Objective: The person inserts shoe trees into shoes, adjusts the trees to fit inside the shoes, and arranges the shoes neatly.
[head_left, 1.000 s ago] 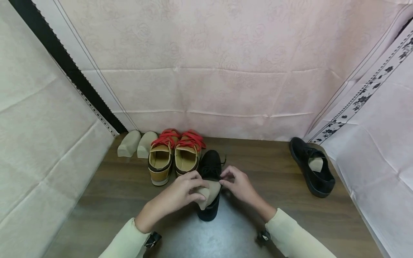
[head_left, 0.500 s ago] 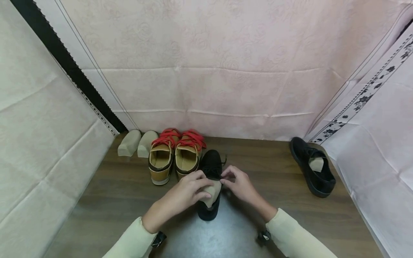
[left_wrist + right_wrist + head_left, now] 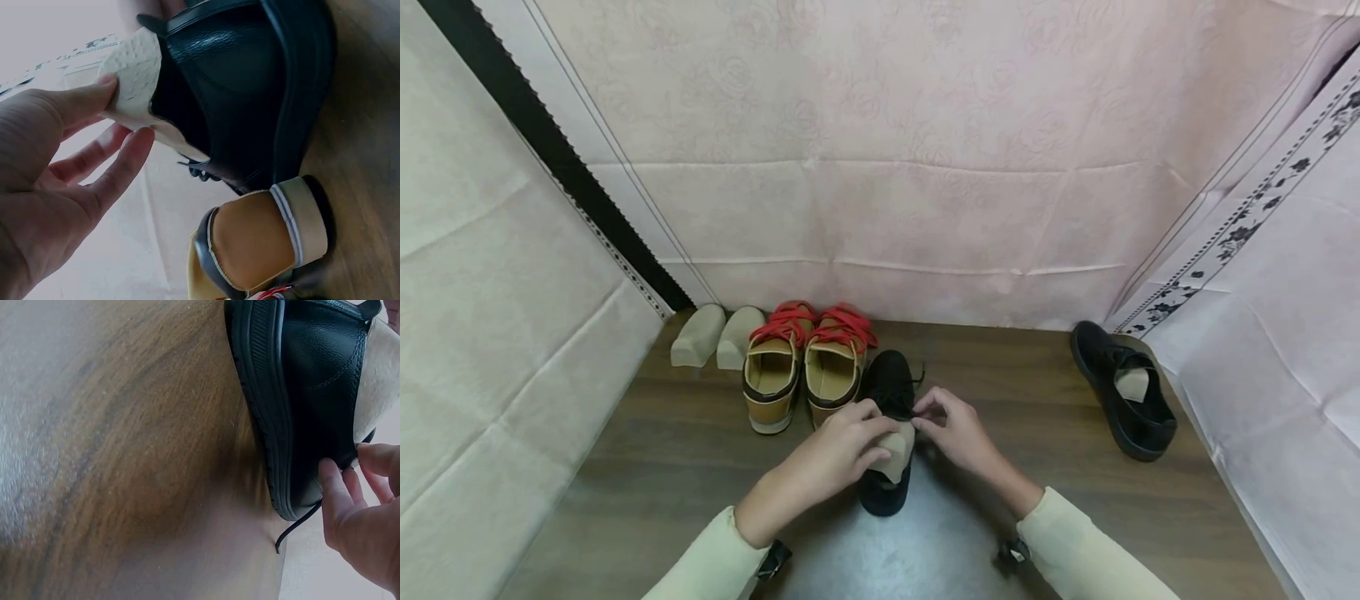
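Note:
A black lace-up shoe (image 3: 887,375) stands on the floor in front of me, toe pointing away. A pale, moulded shoe insert (image 3: 134,75) sits partly in its opening, its rear end sticking up. My left hand (image 3: 842,442) pinches that raised end between thumb and fingers, as the left wrist view shows. On the other side, my right hand (image 3: 955,429) pinches the edge of the shoe's opening near the laces. A loose lace (image 3: 297,526) hangs beside those fingers in the right wrist view. The insert's front part is hidden inside the shoe.
Left of the black shoe stand two tan shoes (image 3: 770,375) with red laces. Two more pale inserts (image 3: 698,335) lie beyond them. Another black shoe (image 3: 1123,392), with an insert inside, is at the far right. Cloth-covered walls (image 3: 880,208) border the wooden floor (image 3: 1015,375).
My left hand has moved a little to the right, bringing the insert's raised end over and lower into the black shoe's opening. My right hand has stayed in place.

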Available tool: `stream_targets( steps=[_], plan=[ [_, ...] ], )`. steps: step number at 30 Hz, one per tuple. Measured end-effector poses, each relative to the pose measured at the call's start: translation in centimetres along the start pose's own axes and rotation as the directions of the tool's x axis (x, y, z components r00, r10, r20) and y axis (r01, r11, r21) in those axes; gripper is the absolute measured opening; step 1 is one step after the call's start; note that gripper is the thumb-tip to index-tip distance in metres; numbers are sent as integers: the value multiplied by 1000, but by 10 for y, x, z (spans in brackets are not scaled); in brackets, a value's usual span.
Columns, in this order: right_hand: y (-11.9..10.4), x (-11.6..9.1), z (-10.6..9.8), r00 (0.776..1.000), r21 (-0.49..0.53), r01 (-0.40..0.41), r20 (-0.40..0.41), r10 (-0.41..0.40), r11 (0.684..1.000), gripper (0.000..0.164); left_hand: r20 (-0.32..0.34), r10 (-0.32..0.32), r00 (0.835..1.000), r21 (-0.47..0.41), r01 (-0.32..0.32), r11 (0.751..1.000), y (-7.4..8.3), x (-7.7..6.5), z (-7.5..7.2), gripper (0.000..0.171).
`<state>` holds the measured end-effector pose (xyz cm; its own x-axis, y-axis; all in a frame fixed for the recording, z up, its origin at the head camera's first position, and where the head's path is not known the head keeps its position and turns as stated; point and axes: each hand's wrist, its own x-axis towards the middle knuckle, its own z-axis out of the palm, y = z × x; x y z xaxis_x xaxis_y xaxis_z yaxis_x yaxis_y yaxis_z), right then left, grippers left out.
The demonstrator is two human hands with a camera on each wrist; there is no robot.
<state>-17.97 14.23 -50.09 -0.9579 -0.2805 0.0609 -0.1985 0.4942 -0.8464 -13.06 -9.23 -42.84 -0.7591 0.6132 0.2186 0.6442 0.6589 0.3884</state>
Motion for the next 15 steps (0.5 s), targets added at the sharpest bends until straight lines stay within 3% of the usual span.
stream_targets(
  steps=[15],
  plan=[
    [1, -1, 2, 1000, 5, 21, -13, -21, 1000, 16, -88, -2, 996, 32, 5, 999, -1, -2, 12, 30]
  ],
)
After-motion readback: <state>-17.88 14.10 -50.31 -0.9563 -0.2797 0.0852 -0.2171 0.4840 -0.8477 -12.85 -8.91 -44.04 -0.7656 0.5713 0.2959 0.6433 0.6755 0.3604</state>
